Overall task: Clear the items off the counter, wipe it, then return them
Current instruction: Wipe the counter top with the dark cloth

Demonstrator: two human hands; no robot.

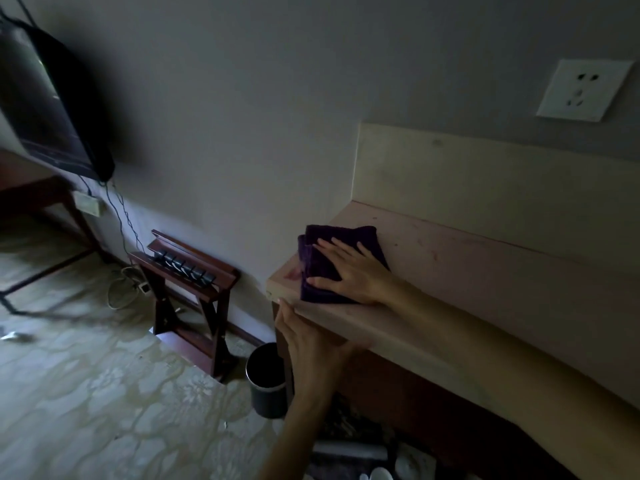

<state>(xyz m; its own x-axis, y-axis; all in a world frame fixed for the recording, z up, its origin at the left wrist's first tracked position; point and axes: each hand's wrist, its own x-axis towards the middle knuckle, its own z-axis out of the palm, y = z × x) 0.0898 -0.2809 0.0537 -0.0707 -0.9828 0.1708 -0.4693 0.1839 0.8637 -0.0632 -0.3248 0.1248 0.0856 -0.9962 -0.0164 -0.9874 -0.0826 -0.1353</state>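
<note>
A folded dark purple cloth (pixel 323 244) lies at the left end of the pale wooden counter (pixel 485 271). My right hand (pixel 353 271) presses flat on the cloth with straight, spread fingers. My left hand (pixel 308 337) is below the counter's front edge near its left corner, fingers straight and touching the underside of the edge. The counter top carries nothing but the cloth. Some white items (pixel 381 474) lie on the floor at the bottom, dim and partly hidden.
A dark cylindrical bin (pixel 266 382) stands on the floor beside the counter's left end. A dark wooden luggage rack (pixel 187 278) stands against the wall to the left. A wall-mounted television (pixel 45 109) hangs at far left, with cables below. A wall socket (pixel 581 90) sits above the counter.
</note>
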